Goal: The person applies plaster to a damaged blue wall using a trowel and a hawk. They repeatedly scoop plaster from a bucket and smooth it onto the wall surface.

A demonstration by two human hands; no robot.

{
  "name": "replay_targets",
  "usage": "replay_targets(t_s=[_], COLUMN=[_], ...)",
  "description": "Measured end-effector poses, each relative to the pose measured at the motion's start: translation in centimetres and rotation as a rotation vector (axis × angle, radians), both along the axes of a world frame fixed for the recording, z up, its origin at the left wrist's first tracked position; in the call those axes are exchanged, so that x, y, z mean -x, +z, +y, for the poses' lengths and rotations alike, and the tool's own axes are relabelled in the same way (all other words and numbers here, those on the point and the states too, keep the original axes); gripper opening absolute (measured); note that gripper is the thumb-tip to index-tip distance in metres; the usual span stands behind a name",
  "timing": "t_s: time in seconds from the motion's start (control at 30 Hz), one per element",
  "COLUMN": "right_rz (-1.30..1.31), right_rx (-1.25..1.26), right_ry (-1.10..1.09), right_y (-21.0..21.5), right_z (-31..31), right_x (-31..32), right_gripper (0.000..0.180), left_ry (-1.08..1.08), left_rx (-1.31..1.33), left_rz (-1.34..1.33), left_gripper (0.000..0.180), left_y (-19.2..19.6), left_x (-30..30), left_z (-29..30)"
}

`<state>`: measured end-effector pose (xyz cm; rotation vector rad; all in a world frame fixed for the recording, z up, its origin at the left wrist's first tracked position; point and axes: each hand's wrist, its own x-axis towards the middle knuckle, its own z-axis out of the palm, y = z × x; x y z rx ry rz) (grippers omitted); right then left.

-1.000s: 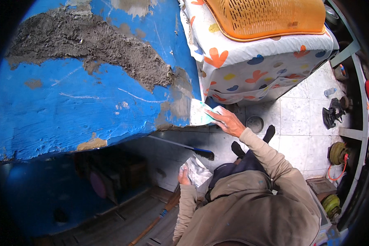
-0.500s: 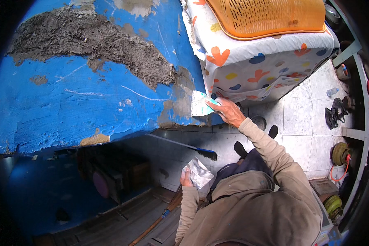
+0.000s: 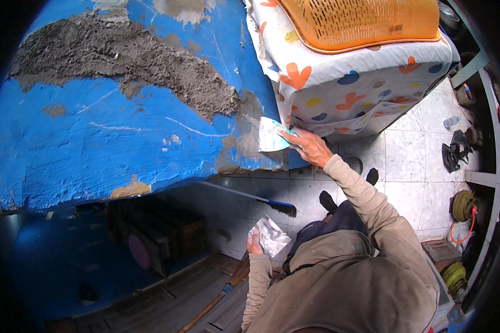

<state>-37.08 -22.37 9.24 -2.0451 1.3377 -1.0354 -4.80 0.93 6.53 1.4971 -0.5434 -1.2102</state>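
Left hand [image 3: 254, 243] clamped on crumpled pale bag [image 3: 272, 235] of filler, light, soft. Beyond, right hand [image 3: 311, 146] closed on thin scraper [image 3: 272, 136], probably stiff, gripped at rear edge, pressed against blue wall [image 3: 122, 150] beside grey patch [image 3: 244, 130].

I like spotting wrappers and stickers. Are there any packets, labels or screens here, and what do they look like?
Crumpled packet: in the left hand, low centre; shiny, silvery white.
Small label: on the orange basket, top right; little dark rectangle.
Screens or signs: none seen.
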Motion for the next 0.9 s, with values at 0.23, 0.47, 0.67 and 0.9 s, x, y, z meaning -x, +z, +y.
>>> replay_targets(t_s=[0.23,0.47,0.67,0.9], right_rz=[0.035,-0.447,-0.518,-0.44], right_rx=[-0.196,-0.512,-0.662,-0.436], right_ry=[0.01,0.066,0.055,0.009], right_y=[-4.6,-1.5,-0.7,-3.6], right_z=[1.6,1.6,2.4,6.0], right_x=[1.0,0.1,-2.1,-6.8], right_gripper=[0.06,0.049,0.055,0.062], left_ry=[-0.067,-0.073,-0.056,-0.049], left_rx=[-0.04,-0.032,-0.023,-0.04], left_rz=[-0.005,-0.001,0.005,-0.027], left_gripper=[0.035,0.035,0.035,0.035], left_y=[1.3,0.5,-0.3,-1.0], left_x=[0.7,0.4,0.1,-0.2], left_z=[-0.5,-0.1,0.7,0.5])
